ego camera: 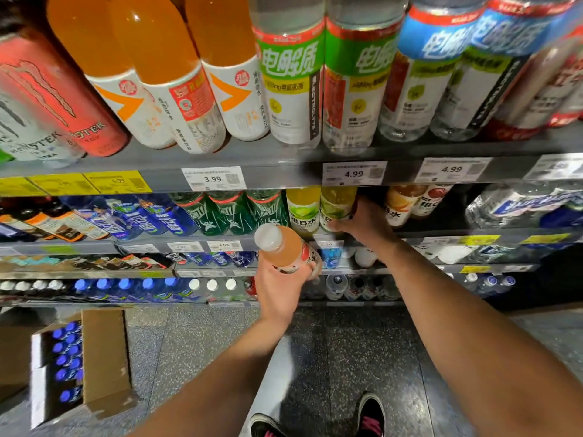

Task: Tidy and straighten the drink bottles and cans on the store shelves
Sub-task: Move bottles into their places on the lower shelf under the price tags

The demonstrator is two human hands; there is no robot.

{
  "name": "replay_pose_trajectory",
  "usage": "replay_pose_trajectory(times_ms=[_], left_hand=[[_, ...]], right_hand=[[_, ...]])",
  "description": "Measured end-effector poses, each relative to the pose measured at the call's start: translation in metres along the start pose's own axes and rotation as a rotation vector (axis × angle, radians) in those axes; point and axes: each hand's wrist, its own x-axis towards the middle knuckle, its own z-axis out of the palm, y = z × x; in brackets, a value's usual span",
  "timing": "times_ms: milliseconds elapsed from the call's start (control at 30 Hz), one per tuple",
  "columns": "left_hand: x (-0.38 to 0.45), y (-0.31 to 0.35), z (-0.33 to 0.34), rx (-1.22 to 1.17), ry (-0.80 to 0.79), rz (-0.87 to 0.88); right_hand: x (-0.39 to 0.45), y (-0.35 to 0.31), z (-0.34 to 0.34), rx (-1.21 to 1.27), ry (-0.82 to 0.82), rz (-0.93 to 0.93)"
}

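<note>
Just below the middle of the frame the left hand point(280, 288) is wrapped around a peach-coloured bottle point(288, 249), held off the shelf and tipped with its white cap toward the camera. Up and to the right, the right hand point(362, 220) reaches into the second shelf point(410, 233) and curls its fingers around the low part of a yellow-green bottle point(336, 208), which stands beside a matching bottle point(303, 209) on its left. To the right of that hand is a dark gap, and beyond it stand two orange-and-red labelled bottles point(413, 201) that look like the kin of the one in hand. The step seems to be making room in this row so the held bottle can go back among its own kind. To do it well, slide the yellow-green bottle along on its base instead of lifting it, keep it upright and snug to its neighbour, and turn the label to face out. Then bring the peach bottle upright before it enters the gap, base first, clear of the price strip point(353, 173) overhead. A tilted entry could topple the bottles behind.
</note>
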Motion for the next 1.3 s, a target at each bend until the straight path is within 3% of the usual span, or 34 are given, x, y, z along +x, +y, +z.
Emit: replay_pose_trajectory(times_ms=[167, 267, 333, 433, 500, 767, 967, 1167, 1300], left_hand=[[-0.006, 0.013, 0.01, 0.019, -0.018, 0.025], [-0.012, 0.022, 0.024, -0.008, -0.011, 0.036], [-0.016, 0.027, 0.036, -0.025, -0.013, 0.045], [-0.019, 0.029, 0.055, -0.098, -0.032, 0.026], [-0.021, 0.029, 0.069, -0.124, -0.048, 0.011], [-0.032, 0.032, 0.097, 0.001, 0.009, 0.002], [-0.035, 0.029, 0.098, -0.001, 0.097, -0.001], [-0.037, 0.025, 0.098, -0.024, 0.126, -0.004], [-0.037, 0.027, 0.102, -0.045, 0.104, -0.003]], right_hand=[[-0.008, 0.008, -0.001, 0.064, -0.063, -0.022], [-0.026, 0.027, 0.003, 0.127, 0.012, 0.018], [-0.044, 0.04, 0.0, 0.13, 0.138, 0.062], [-0.064, 0.052, -0.014, 0.071, 0.501, -0.002], [-0.064, 0.058, -0.025, 0.065, 0.643, -0.006], [-0.031, 0.058, -0.027, 0.004, 0.574, 0.162], [-0.017, 0.051, -0.014, -0.155, 0.85, 0.19], [-0.001, 0.044, -0.005, -0.155, 0.841, 0.323], [0.001, 0.044, -0.01, -0.174, 0.938, 0.296]])
